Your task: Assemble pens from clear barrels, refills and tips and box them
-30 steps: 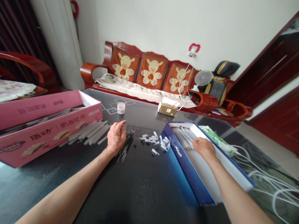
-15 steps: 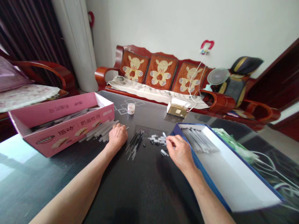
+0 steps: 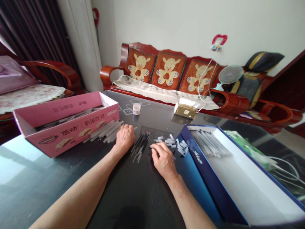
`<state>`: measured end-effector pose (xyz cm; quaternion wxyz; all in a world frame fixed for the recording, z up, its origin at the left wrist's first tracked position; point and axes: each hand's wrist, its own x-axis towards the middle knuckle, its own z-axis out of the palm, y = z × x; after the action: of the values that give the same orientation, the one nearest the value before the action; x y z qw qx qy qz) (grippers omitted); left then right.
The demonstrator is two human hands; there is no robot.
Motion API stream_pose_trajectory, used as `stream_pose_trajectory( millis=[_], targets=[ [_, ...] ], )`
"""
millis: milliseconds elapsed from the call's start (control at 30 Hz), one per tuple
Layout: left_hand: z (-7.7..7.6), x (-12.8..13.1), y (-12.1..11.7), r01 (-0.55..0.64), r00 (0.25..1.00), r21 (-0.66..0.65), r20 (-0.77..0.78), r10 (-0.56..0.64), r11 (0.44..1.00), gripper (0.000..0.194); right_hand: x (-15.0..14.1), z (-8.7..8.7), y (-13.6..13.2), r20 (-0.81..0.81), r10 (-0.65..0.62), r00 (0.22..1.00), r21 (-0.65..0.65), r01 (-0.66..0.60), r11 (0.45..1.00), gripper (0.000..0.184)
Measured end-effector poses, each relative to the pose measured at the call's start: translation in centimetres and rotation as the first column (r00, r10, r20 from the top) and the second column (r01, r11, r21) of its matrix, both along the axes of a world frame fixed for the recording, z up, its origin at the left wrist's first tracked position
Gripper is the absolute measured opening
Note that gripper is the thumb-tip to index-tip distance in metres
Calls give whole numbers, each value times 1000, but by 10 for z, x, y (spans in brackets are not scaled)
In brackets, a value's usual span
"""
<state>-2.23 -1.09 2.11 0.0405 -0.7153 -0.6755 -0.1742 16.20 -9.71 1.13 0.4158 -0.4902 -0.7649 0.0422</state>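
My left hand (image 3: pixel 125 138) is closed at the right end of a pile of translucent pen barrels (image 3: pixel 105 133). A pale barrel tip (image 3: pixel 135 128) pokes out past its knuckles; the fingers' undersides are hidden. Between my hands lies a bundle of thin dark pen refills (image 3: pixel 141 144). My right hand (image 3: pixel 164 159) pinches a small black plug (image 3: pixel 151 146) between thumb and forefinger, just right of the refills. Behind it are scattered clear-white pen caps (image 3: pixel 182 147), partly covered by the hand.
A pink carton (image 3: pixel 78 127) holding more barrels stands left. On the right, an open blue box (image 3: pixel 200 159) contains a row of pens (image 3: pixel 209 143). Farther back are a small white jar (image 3: pixel 136 108) and a tissue box (image 3: pixel 185 110). Green plastic packaging (image 3: pixel 250 149) lies beyond the blue box.
My right hand has moved left from the caps toward the refills, and a black plug now shows at its fingertips. My left hand stays by the barrels. The view has shifted slightly.
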Motion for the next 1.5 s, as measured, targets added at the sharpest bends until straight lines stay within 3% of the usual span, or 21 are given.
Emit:
stream_pose_trajectory(
  millis=[133, 233, 367, 533, 633, 767, 867, 900, 967, 1033, 1067, 1100, 1167, 1267, 1333, 1367, 1433, 1500],
  targets=[
    [-3, 1, 2, 32, 997, 58, 65, -36, 998, 23, -15, 1, -8, 78, 220, 972, -60, -215, 975, 25],
    [-6, 1, 4, 50, 994, 77, 91, -57, 996, 22, -21, 3, -11, 145, 306, 941, -95, -295, 951, 27],
    [-10, 2, 6, 59, 994, 88, 92, -67, 994, 22, -18, 3, -10, 172, 314, 934, -110, -299, 948, 25],
    [-10, 7, 5, 94, 986, 149, 122, -112, 984, 26, -7, 0, -6, 22, 245, 969, -77, -243, 967, 27],
    [-11, 8, 5, 125, 972, 199, 171, -160, 972, 35, 0, 2, -6, 59, 236, 970, -102, -229, 968, 28],
    [-13, 9, 8, 178, 882, 349, 358, -307, 920, 38, 1, 8, -8, 160, 279, 947, -146, -257, 955, 21],
    [-11, 9, 14, 130, 691, 385, 626, -363, 913, 33, -2, 11, -9, 195, 301, 933, -176, -269, 947, 19],
    [-9, 9, 15, 108, 577, 340, 744, -337, 934, 31, -3, 12, -9, 199, 303, 932, -184, -268, 946, 20],
    [-4, 9, 18, 105, 264, 192, 941, -214, 976, 31, -4, 13, -10, 206, 311, 928, -196, -272, 942, 24],
    [2, 9, 20, 171, -63, 70, 996, -60, 983, 34, -5, 14, -10, 214, 324, 921, -204, -282, 937, 24],
    [4, 8, 20, 218, -182, 41, 983, -1, 975, 36, -5, 15, -10, 219, 330, 918, -208, -287, 935, 23],
    [6, 8, 20, 262, -266, 31, 963, 41, 965, 38, -5, 15, -10, 222, 335, 916, -211, -290, 933, 21],
    [8, 9, 19, 328, -350, 36, 933, 86, 944, 43, -4, 16, -10, 223, 343, 913, -219, -296, 930, 16],
    [5, 12, 19, 354, -315, 35, 945, 84, 935, 50, -4, 18, -9, 215, 352, 911, -223, -305, 926, 11],
    [1, 13, 19, 329, -185, 35, 982, 28, 944, 47, -4, 19, -9, 217, 355, 909, -229, -307, 924, 11],
    [-1, 13, 19, 303, -81, 47, 996, -23, 952, 44, -3, 19, -9, 221, 357, 908, -233, -307, 923, 12],
    [-3, 13, 17, 240, 209, 110, 964, -162, 964, 34, -3, 19, -10, 231, 362, 903, -246, -306, 920, 16],
    [-4, 13, 14, 194, 506, 222, 812, -291, 956, 30, -3, 19, -10, 237, 369, 899, -258, -307, 916, 18]
  ],
)
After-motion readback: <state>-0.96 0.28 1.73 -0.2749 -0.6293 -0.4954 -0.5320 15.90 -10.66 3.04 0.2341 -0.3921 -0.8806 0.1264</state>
